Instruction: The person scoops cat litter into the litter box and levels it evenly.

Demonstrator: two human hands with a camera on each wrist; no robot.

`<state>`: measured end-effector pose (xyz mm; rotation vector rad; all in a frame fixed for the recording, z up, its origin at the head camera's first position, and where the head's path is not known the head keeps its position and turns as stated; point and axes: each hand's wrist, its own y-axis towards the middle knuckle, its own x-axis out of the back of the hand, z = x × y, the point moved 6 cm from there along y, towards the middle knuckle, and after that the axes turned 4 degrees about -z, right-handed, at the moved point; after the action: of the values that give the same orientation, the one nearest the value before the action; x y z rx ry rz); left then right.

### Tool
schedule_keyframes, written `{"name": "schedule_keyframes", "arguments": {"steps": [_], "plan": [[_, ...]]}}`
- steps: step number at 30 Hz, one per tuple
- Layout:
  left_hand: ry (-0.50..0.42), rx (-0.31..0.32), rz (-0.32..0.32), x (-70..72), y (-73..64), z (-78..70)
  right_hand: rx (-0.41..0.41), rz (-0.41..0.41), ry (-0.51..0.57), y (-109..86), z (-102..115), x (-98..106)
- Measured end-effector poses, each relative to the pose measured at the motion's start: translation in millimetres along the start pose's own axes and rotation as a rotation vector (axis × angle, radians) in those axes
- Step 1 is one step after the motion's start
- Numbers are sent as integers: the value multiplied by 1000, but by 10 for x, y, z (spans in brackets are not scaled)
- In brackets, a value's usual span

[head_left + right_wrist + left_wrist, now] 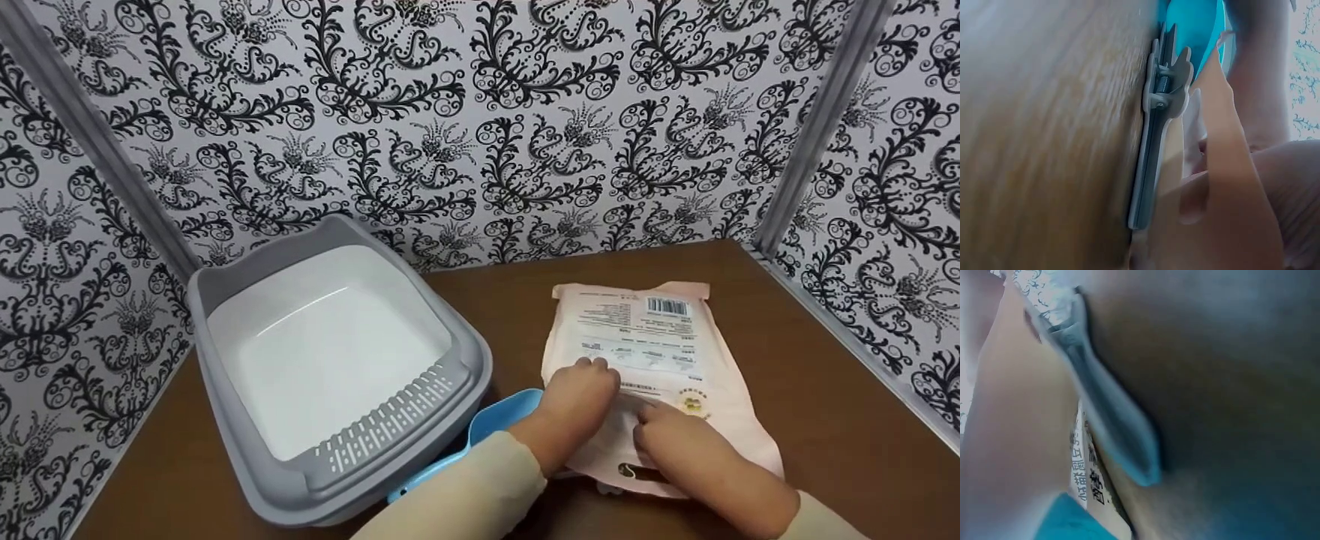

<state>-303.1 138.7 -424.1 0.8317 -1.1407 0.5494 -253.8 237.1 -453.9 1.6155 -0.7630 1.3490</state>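
Observation:
A pale pink cat litter bag [720, 375] lies on the table, its printed side up and a slot handle cut near its close end. My left hand [577, 397] grips the bag's upper layer with curled fingers. To its right, my right hand [682, 442] pinches the same layer, knuckles toward the bag's middle. Between them the film is slightly creased. At the bag's close edge is a grey spring clip [1154, 129], plain in the right wrist view. A blue scoop [499, 420] lies beside my left forearm, partly hidden by the sleeve.
A litter box [465, 352] with a grey rim, white inside and slotted front stands left of the bag. Brown tabletop [825, 397] shows to the right. Patterned walls [450, 135] with metal corner posts close in the back and sides.

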Motion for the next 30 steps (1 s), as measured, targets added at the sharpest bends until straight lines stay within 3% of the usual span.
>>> {"name": "schedule_keyframes", "arguments": {"steps": [3,9,13,17,21,24,27,30], "plan": [[16,-11,-41,68,7,12,88,-38,-101,-37,63,-17],[46,-54,-144,250,2,23,165,-124,-171,-61,94,-8],[44,-39,-262,467,19,80,267,-199,-200,-83,118,38],[18,-9,-387,685,54,155,304,-200,-205,-80,137,60],[28,-17,-456,756,72,178,251,-159,-167,-56,149,61],[44,-33,-476,741,64,163,153,-153,-83,-32,116,67],[40,-32,-481,731,62,153,58,-191,-30,-14,63,92],[36,-19,-492,737,64,155,1,-243,-85,-11,33,131]]}}
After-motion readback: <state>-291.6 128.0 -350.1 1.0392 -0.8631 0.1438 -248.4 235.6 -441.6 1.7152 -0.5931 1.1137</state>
